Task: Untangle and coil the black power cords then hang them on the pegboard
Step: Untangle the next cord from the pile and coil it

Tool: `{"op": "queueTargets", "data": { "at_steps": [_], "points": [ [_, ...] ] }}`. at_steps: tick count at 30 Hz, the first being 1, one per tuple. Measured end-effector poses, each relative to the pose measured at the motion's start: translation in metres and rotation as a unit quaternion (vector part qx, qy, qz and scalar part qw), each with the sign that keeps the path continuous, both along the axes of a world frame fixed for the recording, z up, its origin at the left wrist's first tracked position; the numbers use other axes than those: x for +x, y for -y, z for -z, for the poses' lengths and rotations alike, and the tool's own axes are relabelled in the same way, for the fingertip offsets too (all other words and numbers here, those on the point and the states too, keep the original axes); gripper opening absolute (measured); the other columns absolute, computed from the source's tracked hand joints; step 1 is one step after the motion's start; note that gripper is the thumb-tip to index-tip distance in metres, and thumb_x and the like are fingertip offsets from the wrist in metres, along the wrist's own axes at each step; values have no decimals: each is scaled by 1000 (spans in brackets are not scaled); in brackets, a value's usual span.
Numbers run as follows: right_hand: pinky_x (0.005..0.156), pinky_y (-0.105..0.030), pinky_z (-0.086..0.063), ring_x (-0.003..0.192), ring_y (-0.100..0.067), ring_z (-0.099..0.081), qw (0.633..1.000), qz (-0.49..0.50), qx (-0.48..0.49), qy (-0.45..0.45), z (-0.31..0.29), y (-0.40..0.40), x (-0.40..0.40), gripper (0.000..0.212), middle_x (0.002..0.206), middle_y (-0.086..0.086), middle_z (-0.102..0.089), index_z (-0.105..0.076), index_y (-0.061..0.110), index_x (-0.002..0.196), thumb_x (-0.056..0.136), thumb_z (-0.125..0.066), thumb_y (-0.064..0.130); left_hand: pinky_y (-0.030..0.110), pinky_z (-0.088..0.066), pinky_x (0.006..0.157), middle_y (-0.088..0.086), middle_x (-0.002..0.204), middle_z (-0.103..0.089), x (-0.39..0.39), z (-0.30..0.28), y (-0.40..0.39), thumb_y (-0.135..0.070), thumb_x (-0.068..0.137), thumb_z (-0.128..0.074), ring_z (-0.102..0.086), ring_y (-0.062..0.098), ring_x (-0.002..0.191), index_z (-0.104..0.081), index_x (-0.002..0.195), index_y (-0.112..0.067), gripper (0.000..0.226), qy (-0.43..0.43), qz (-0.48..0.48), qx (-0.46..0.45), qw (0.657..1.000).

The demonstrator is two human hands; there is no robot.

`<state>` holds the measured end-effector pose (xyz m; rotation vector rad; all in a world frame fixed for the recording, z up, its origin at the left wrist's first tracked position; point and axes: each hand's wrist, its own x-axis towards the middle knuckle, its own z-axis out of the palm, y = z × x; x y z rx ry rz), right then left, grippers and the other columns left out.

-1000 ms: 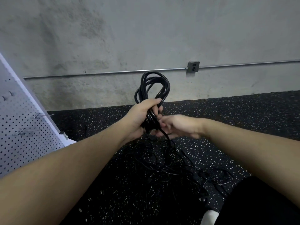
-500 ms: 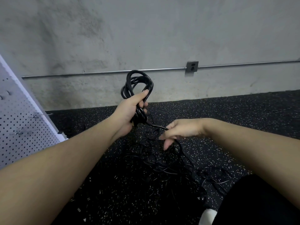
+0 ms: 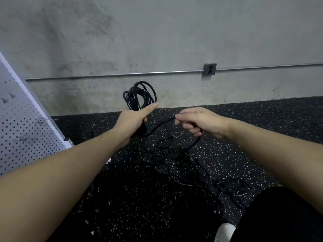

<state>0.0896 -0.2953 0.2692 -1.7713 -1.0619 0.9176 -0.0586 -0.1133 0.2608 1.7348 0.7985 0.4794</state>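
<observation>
My left hand (image 3: 133,119) grips a coil of black power cord (image 3: 139,95) whose loops stand up above the fist, in front of the wall. From the coil a free length of the same cord (image 3: 157,125) sags to the right, where my right hand (image 3: 197,121) pinches it between thumb and fingers; the cord then drops from that hand to the floor. Below both hands a tangle of black cords (image 3: 171,165) lies spread on the speckled black floor. The white pegboard (image 3: 19,130) leans at the left edge, with metal hooks (image 3: 45,121) sticking out.
A grey concrete wall stands close behind, with a metal conduit (image 3: 122,75) and an outlet box (image 3: 209,69). My dark-clothed knee (image 3: 279,215) and a white shoe tip (image 3: 225,232) are at the bottom right. Small plugs lie on the floor at the bottom left.
My right hand has risen off the tangle and moved right, drawing a length of cord out from the coil. My left hand has held the coil nearly in place.
</observation>
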Motion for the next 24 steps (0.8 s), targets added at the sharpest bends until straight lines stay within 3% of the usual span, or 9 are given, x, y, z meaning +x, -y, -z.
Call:
{"op": "queueTargets", "data": {
  "at_steps": [2, 6, 9, 12, 14, 18, 22, 24],
  "points": [
    [46, -21, -35, 49, -11, -35, 998, 27, 49, -11, -3, -5, -5, 28, 62, 3, -48, -69, 13, 106, 106, -49, 33, 28, -37, 64, -9, 55, -57, 2, 3, 0, -69, 76, -74, -53, 12, 61, -57, 60, -17, 57, -15, 11, 7, 1000],
    [44, -25, -34, 44, -10, -32, 993, 64, 94, 14, -7, -15, -16, 27, 59, 4, -49, -65, 15, 96, 107, -47, 31, 23, -39, 54, -10, 48, -56, 2, 0, 5, -73, 72, -71, -53, 8, 48, -59, 63, -17, 58, -44, 53, 9, 998],
    [43, -23, -34, 44, -10, -32, 992, 75, 103, 6, -10, -18, -19, 26, 59, 3, -46, -62, 15, 93, 107, -48, 31, 27, -44, 61, -6, 58, -66, 2, -1, 10, -72, 60, -75, -62, 12, 60, -68, 72, -14, 59, -71, 115, 20, 991],
    [44, -23, -37, 45, -11, -34, 987, 92, 124, -37, -12, -21, -21, 26, 56, 5, -44, -61, 15, 89, 106, -51, 33, 24, -49, 63, -2, 71, -74, 6, 5, 12, -51, 71, -86, -68, 12, 66, -76, 86, -17, 39, -95, 162, 44, 981],
    [48, -23, -38, 47, -10, -36, 981, 105, 142, -79, -15, -21, -21, 28, 54, 6, -41, -60, 17, 85, 105, -52, 35, 22, -44, 55, -4, 61, -66, 10, 8, 12, -37, 83, -79, -60, 11, 56, -68, 73, -15, 27, -107, 165, 80, 977],
    [49, -19, -41, 49, -4, -46, 971, 115, 170, -120, -27, -16, -24, 23, 55, 12, -49, -64, 18, 87, 103, -54, 32, 28, -30, 50, -8, 49, -46, 15, 8, 13, -34, 89, -66, -41, 10, 41, -46, 60, -20, 38, -113, 157, 105, 975],
    [45, -19, -30, 55, -2, -45, 972, 101, 186, -107, -23, -15, -19, 17, 63, 12, -51, -72, 17, 97, 102, -57, 24, 28, -34, 54, 0, 61, -56, 11, 6, 13, -40, 85, -63, -48, 15, 51, -60, 71, -14, 29, -102, 180, 85, 975],
    [50, -19, -33, 56, 2, -50, 972, 148, 177, -43, -20, -15, -16, 21, 62, 16, -58, -74, 19, 101, 104, -55, 27, 29, -37, 55, 2, 62, -57, 8, 8, 12, -40, 79, -61, -50, 18, 53, -63, 71, -12, 29, -79, 196, 70, 975]
  ]
}}
